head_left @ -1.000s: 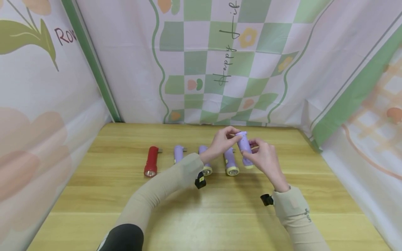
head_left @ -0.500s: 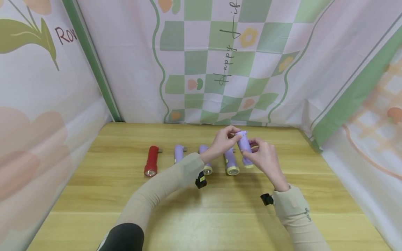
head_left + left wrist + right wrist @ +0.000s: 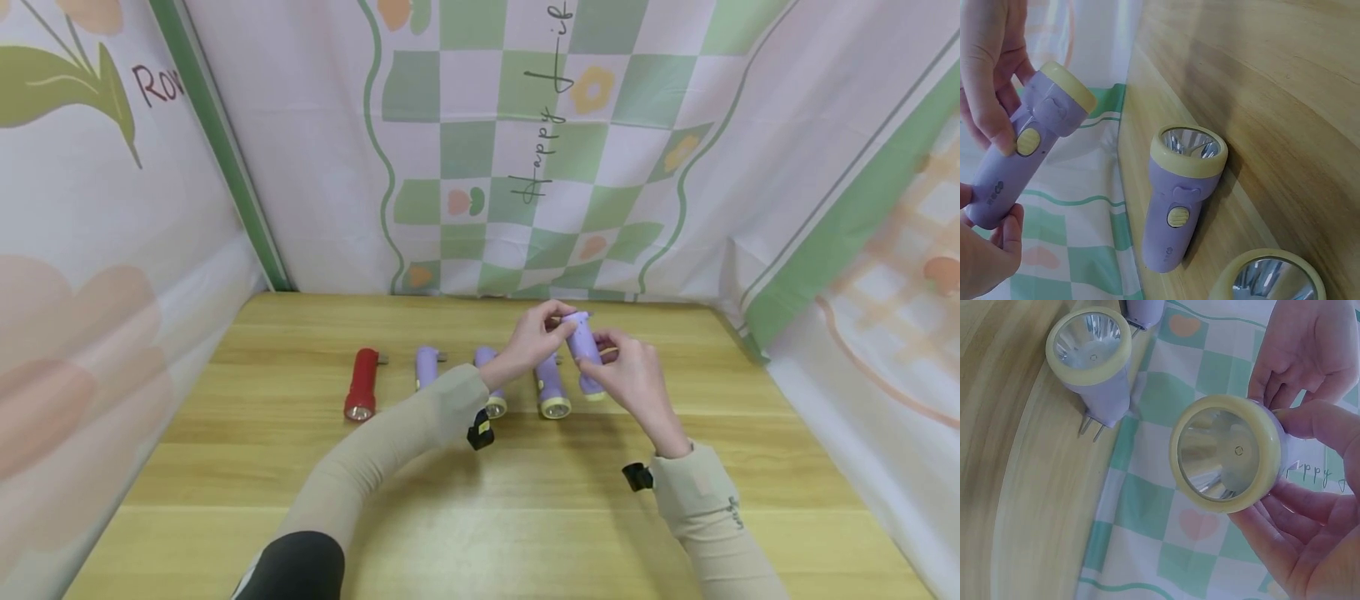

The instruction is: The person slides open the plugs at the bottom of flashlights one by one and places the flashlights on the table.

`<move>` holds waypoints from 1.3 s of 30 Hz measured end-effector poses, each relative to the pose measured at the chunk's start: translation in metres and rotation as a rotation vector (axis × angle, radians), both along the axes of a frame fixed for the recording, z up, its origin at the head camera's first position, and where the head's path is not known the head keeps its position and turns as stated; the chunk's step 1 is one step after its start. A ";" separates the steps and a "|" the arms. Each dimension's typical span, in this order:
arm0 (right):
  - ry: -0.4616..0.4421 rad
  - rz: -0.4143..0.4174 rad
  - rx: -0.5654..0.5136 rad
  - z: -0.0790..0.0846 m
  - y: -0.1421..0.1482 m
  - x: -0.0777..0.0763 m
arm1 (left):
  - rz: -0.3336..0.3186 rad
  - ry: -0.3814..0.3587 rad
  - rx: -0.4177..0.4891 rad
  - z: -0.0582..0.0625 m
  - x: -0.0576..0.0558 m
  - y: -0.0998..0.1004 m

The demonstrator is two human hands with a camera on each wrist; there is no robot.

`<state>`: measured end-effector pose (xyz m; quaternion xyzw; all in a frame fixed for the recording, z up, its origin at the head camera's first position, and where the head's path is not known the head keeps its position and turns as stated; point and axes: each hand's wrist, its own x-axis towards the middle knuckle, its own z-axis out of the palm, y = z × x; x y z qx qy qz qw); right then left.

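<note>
Both hands hold a lilac flashlight [image 3: 583, 346] with a cream rim, raised above the right end of a row of flashlights. My left hand [image 3: 531, 337] pinches its tail end between thumb and fingers, where a small grey plug shows. My right hand [image 3: 633, 375] grips the body nearer the lamp end. In the left wrist view the right thumb lies beside the cream switch [image 3: 1028, 142]. The right wrist view looks into the lamp [image 3: 1219, 453], which appears unlit. Right beside the held one, another lilac flashlight [image 3: 551, 387] lies on the table with its prongs [image 3: 1092, 427] out.
Further left along the wooden table [image 3: 480, 542] lie two more lilac flashlights, one [image 3: 426, 367] partly behind the left sleeve and one [image 3: 494, 407] partly behind the left wrist. A red flashlight [image 3: 363, 383] ends the row. Printed cloth [image 3: 495, 150] hangs at the back and sides.
The hands and the flashlight stay nearly still. At the tail by the left fingers, a grey plug tip now sticks out to the right, where only a lilac nub showed before.
</note>
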<state>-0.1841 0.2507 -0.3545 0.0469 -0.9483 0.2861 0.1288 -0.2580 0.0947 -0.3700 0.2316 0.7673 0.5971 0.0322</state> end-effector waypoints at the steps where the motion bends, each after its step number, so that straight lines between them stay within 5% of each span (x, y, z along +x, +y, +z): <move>1: 0.004 0.003 0.000 0.000 0.000 0.000 | 0.001 0.003 -0.002 0.000 0.000 0.000; 19: 0.024 0.011 0.036 -0.001 -0.001 -0.001 | 0.001 -0.007 0.015 -0.002 -0.002 -0.001; 39: -0.056 -0.007 -0.011 -0.002 0.003 -0.001 | -0.020 -0.002 -0.093 -0.005 -0.005 0.003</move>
